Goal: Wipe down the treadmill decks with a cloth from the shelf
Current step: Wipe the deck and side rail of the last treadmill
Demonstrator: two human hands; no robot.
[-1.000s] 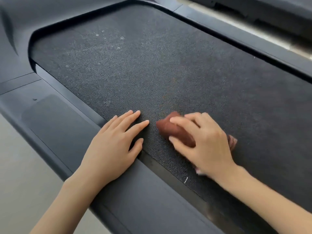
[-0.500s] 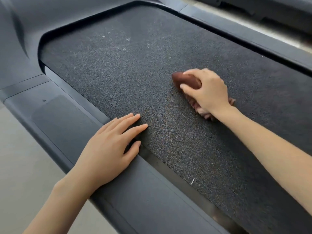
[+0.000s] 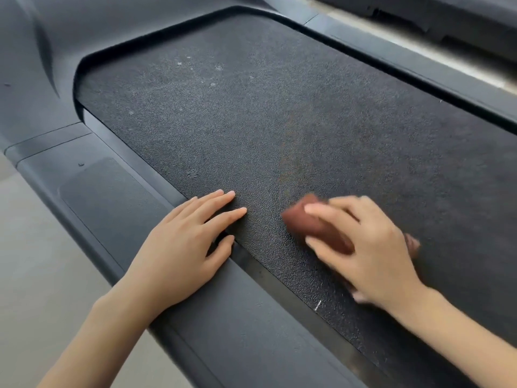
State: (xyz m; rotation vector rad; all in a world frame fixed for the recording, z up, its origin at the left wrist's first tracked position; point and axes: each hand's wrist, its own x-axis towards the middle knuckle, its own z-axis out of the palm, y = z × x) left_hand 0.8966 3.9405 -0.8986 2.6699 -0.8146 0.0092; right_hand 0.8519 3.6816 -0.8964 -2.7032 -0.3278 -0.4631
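A black textured treadmill belt fills the middle of the view, with pale dust specks near its far end. My right hand grips a bunched reddish-brown cloth and presses it onto the belt near the left edge; the hand is motion-blurred. A bit of cloth pokes out behind the hand. My left hand rests flat with straight fingers, palm on the dark grey side rail and fingertips on the belt, a short gap left of the cloth.
The motor cover rises at the far left end of the belt. The far side rail runs along the upper right, with another dark machine beyond a strip of pale floor. Grey floor lies at lower left.
My right hand slid the cloth out to the middle of the belt, then back toward me, next to my left hand. The left hand stayed in place.
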